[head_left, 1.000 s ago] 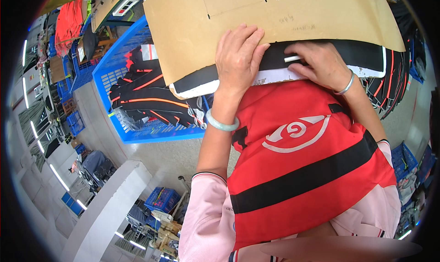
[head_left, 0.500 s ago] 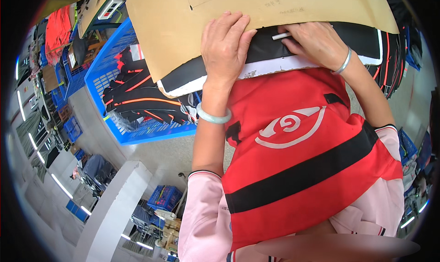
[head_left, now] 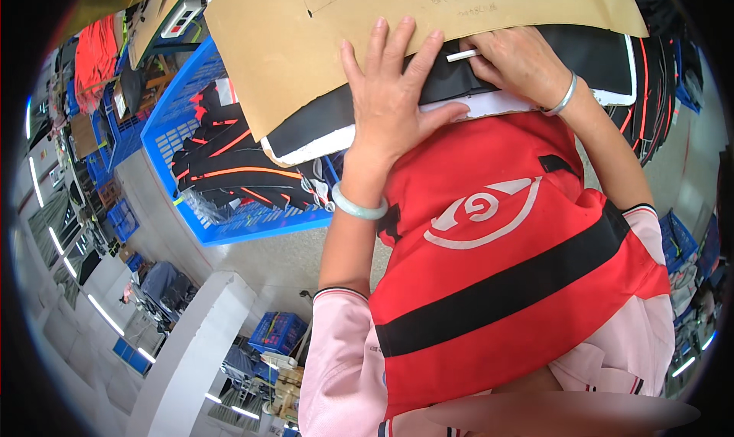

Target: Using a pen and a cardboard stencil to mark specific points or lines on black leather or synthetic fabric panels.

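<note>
My left hand [head_left: 394,89] lies open, fingers spread, with its fingertips on a tan cardboard pattern [head_left: 283,62] and its palm over the black fabric [head_left: 440,79] below the pattern's edge. The thumb reaches toward the fabric's lower side. My right hand [head_left: 520,64] is closed around a short white chalk-like stick [head_left: 462,55], whose end points left over the fabric. Its fingertips are tucked by the pattern's curved edge and partly hidden. Beneath the fabric shows a white-edged board [head_left: 306,151] on the side nearest me.
A blue plastic basket [head_left: 237,232] holding black garments with orange stripes [head_left: 241,169] stands at the left. More striped garments [head_left: 654,93] hang at the right. A red apron [head_left: 489,261] covers my front. A pale pillar [head_left: 191,345] rises at lower left.
My left hand has spread its fingers and shifted slightly, its thumb swinging down onto the lower side. My right hand has moved a little up and left with the stick. The pattern sits slightly higher.
</note>
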A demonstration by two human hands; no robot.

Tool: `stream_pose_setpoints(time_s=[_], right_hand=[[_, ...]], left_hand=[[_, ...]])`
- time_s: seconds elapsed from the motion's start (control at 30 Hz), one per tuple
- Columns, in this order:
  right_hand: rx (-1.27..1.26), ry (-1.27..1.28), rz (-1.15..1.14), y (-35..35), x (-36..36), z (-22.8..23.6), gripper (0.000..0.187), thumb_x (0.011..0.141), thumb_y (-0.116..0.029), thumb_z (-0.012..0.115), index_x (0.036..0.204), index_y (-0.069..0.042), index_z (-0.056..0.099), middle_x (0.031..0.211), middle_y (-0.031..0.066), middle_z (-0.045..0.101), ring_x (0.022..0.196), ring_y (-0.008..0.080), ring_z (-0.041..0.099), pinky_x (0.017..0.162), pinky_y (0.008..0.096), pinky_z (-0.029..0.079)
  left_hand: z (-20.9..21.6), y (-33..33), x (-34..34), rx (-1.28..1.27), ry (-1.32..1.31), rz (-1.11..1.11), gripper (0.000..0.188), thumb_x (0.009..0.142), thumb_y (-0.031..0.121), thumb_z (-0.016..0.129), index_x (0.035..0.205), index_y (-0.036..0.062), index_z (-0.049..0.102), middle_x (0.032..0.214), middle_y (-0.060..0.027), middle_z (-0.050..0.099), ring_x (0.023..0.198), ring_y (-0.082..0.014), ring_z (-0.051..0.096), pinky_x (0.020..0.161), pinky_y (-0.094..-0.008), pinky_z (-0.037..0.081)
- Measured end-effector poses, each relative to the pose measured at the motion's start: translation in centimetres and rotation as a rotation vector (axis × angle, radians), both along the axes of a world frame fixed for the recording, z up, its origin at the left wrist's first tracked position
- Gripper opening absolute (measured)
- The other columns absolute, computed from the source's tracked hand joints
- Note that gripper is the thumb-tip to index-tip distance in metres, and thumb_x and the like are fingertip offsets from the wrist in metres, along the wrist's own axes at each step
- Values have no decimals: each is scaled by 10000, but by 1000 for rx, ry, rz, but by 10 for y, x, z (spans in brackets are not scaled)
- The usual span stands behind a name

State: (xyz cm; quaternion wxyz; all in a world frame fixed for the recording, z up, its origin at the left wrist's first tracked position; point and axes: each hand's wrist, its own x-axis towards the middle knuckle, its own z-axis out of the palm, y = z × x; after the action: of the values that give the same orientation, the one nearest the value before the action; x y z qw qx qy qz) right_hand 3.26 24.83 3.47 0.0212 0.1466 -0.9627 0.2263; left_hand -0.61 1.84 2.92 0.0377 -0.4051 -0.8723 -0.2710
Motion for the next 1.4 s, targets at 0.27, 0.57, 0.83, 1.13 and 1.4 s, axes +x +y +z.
stream_pose_setpoints(time_s=[0.27, 0.57, 0.83, 1.13, 1.4], right_hand=[[-30, 54, -5, -1, -1, 0, 146, 809, -107, 663, 938, -38, 669, 839, 148, 689, 801, 353, 675, 699, 444, 541], [-41, 66, 1, 2, -2, -3, 160, 812, -116, 665, 954, -43, 661, 838, 148, 686, 798, 353, 669, 693, 439, 537], [-364, -133, 15, -2, 12, 20, 219, 823, -198, 750, 963, -68, 641, 878, 90, 666, 783, 319, 656, 679, 413, 520], [-330, 47, -56, 9, 23, -7, 118, 855, -140, 724, 897, -59, 649, 824, 90, 635, 722, 308, 636, 632, 397, 499], [-262, 20, -109, 6, 13, -7, 193, 873, -210, 723, 833, -51, 620, 773, 103, 611, 707, 330, 615, 598, 413, 463]], left_hand=[[-10, 18, 14, -19, 11, 31, 984, 656, 516, 874, 1514, 241, 478, 1595, -75, 383, 1491, -353, 309, 1139, -722, 127], [-7, 21, 11, -43, 17, 48, 806, 722, 161, 765, 1484, 249, 516, 1561, -71, 436, 1464, -350, 370, 1145, -712, 180], [-9, 4, 0, -37, -3, 59, 742, 707, -7, 737, 1408, 185, 585, 1447, -78, 547, 1364, -328, 496, 1137, -619, 288], [11, 5, -2, 4, -140, -34, 520, 860, 179, 745, 1367, 189, 631, 1425, -96, 580, 1373, -364, 487, 1151, -572, 280], [6, -7, -32, -82, 36, 82, 458, 884, 165, 702, 1338, 172, 638, 1428, -134, 551, 1395, -398, 430, 1128, -676, 256]])
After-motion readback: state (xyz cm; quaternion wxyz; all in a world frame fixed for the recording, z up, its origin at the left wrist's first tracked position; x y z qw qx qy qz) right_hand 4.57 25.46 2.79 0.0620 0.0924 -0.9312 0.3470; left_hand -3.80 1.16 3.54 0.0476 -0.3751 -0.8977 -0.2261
